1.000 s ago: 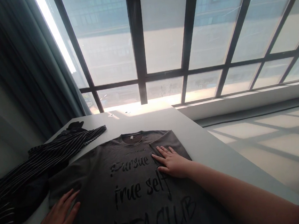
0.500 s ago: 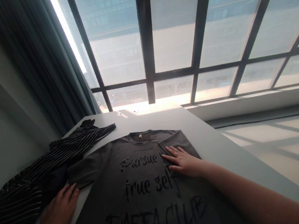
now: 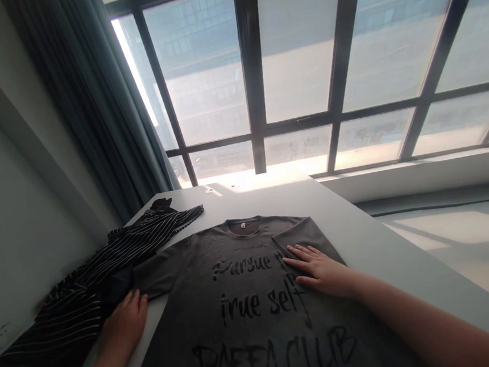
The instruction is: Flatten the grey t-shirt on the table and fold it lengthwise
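A dark grey T-shirt (image 3: 187, 314) with black lettering lies front up, its neck toward the window. Its sleeve on the right is folded in over the chest. My right hand (image 3: 323, 271) rests flat on that folded sleeve, fingers spread. The sleeve on the left (image 3: 158, 274) extends outward over the table. By its cuff is my left hand (image 3: 126, 322), fingertips touching the fabric edge and slightly bent, with gaps between them. The shirt's lower end runs out of view.
Dark clothes with white stripes (image 3: 126, 254) lie heaped along the left side of the white table (image 3: 361, 242). Beyond the table stand a large window (image 3: 293, 53) and a grey-blue curtain (image 3: 100, 104). A wall socket (image 3: 1, 336) shows at lower left.
My left hand has moved forward and right to the cuff of the left sleeve. My right hand stays on the folded sleeve. The whole view has shifted a little.
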Action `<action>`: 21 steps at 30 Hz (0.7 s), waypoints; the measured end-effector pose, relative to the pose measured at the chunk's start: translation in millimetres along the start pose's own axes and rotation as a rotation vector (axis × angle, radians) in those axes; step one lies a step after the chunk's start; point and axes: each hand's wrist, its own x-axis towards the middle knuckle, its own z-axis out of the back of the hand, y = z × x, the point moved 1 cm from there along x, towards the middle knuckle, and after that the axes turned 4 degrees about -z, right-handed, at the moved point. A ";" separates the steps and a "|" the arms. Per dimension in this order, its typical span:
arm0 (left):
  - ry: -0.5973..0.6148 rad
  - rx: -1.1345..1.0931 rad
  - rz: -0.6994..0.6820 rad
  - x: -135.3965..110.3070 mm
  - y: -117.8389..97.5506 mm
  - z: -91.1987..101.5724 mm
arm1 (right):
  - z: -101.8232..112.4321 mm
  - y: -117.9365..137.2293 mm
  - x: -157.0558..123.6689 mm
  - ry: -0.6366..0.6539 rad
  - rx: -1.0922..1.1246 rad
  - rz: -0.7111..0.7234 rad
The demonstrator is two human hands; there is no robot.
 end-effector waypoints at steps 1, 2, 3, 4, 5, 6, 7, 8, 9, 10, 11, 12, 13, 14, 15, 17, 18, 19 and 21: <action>0.019 -0.010 0.002 2.6 -1.4 3.3 | 0.6 0.4 0.1 0.002 -0.002 -0.002; 0.031 -0.025 0.004 4.6 -2.6 6.2 | 1.4 0.9 0.1 0.007 -0.006 -0.007; 0.036 -0.044 0.010 6.1 -3.3 8.7 | 2.1 1.4 0.0 0.014 -0.011 -0.013; 0.031 -0.066 0.022 7.1 -3.7 10.6 | 2.8 1.8 -0.1 0.021 -0.015 -0.018; 0.017 -0.089 0.046 7.6 -3.5 12.3 | 3.3 2.2 -0.2 0.024 -0.017 -0.020; -0.005 -0.117 0.074 7.8 -2.9 13.8 | 3.6 2.3 -0.2 0.020 -0.014 -0.018; -0.033 -0.148 0.101 8.1 -2.1 15.6 | 3.7 2.3 -0.1 0.012 -0.007 -0.012; -0.063 -0.185 0.119 8.8 -1.1 18.0 | 3.5 1.9 0.1 0.002 0.001 -0.006; -0.098 -0.228 0.125 10.1 -0.3 21.4 | 3.1 1.3 0.3 -0.007 0.007 -0.002; -0.134 -0.275 0.123 12.2 0.0 25.9 | 2.5 0.6 0.5 -0.012 0.010 0.001; -0.163 -0.325 0.126 15.1 -0.3 31.2 | 1.8 -0.2 0.7 -0.013 0.011 0.002; -0.180 -0.377 0.143 18.8 -1.4 37.1 | 1.4 -0.9 0.8 -0.013 0.010 0.003; -0.187 -0.437 0.182 23.0 -3.4 42.8 | 1.2 -1.3 0.8 -0.012 0.012 0.004; -0.185 -0.519 0.245 27.4 -6.4 47.9 | 1.3 -1.5 0.6 -0.013 0.015 0.006; -0.162 -0.635 0.325 31.9 -10.1 51.4 | 1.9 -1.3 0.2 -0.013 0.020 0.007; -0.038 -0.938 0.506 39.8 -19.0 52.8 | 3.9 -0.2 -1.0 -0.008 0.024 0.003; 0.048 -1.087 0.582 43.2 -23.2 51.1 | 5.1 0.7 -1.7 -0.004 0.026 0.000; 0.133 -1.199 0.641 46.2 -26.6 48.4 | 6.3 1.6 -2.4 -0.001 0.029 -0.003; 0.247 -1.252 0.703 52.0 -29.6 42.6 | 8.2 3.3 -3.5 0.003 0.034 -0.005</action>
